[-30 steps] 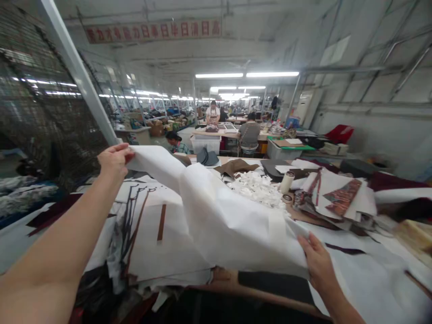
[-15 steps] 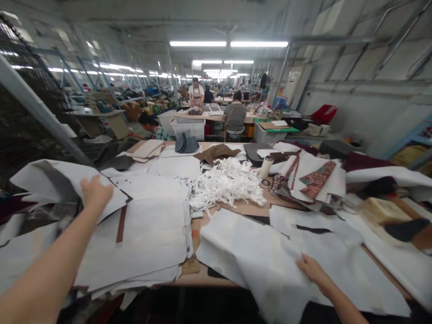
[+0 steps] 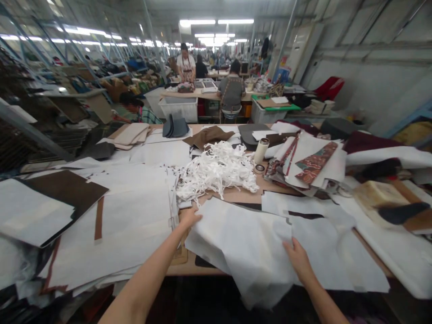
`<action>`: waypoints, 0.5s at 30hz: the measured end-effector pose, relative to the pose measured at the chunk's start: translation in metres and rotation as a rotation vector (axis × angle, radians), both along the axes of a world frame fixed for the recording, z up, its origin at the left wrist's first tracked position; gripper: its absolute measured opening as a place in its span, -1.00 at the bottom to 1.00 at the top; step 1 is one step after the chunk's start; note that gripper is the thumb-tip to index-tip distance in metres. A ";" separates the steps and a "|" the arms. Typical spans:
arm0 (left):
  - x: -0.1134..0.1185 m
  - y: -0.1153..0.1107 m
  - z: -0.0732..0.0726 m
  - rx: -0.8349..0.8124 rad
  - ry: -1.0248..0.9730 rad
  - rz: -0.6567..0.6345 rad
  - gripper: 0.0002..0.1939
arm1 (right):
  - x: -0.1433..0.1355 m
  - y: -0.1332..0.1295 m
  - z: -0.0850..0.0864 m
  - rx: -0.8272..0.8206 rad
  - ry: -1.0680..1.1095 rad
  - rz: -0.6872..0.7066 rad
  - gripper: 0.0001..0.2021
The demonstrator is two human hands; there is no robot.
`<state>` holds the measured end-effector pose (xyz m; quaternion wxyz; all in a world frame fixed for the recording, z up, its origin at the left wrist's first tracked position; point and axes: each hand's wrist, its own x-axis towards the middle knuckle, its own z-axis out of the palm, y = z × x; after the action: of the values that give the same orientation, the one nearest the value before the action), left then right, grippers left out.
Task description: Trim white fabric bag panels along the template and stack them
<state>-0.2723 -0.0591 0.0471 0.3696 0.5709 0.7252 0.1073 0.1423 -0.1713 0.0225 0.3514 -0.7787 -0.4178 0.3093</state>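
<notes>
A large white sheet (image 3: 243,238) lies at the table's front edge, its lower part hanging over. My right hand (image 3: 299,256) grips its right side, fingers closed on it. My left hand (image 3: 189,219) is at the sheet's upper left corner, fingers together; whether they pinch the sheet is too small to tell. Left of my left hand is a stack of white sheets (image 3: 135,216) with a brown strip (image 3: 99,218) on it. A dark brown piece with white backing (image 3: 72,191) rests on the stack's left side. Behind the sheet is a heap of white strips (image 3: 221,168).
A cream cylinder (image 3: 261,150) and a dark ring (image 3: 259,168) stand right of the heap. Patterned fabric pieces (image 3: 317,162) and a yellowish block (image 3: 380,198) lie at the right. Several people work beyond the table, one (image 3: 231,90) seated with back turned.
My left hand has moved right from the left pile to the white sheet's corner. The left piece it was at now lies with its brown side showing. My right hand stays at the sheet.
</notes>
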 end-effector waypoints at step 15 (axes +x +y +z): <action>-0.047 -0.186 0.065 0.050 -0.346 0.082 -0.59 | 0.017 0.006 0.081 -0.312 0.551 0.292 -0.44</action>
<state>-0.3192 -0.2446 0.1120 0.4697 0.5230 0.6706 0.2370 0.1588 -0.1652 0.1040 0.2799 -0.6423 -0.3619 0.6149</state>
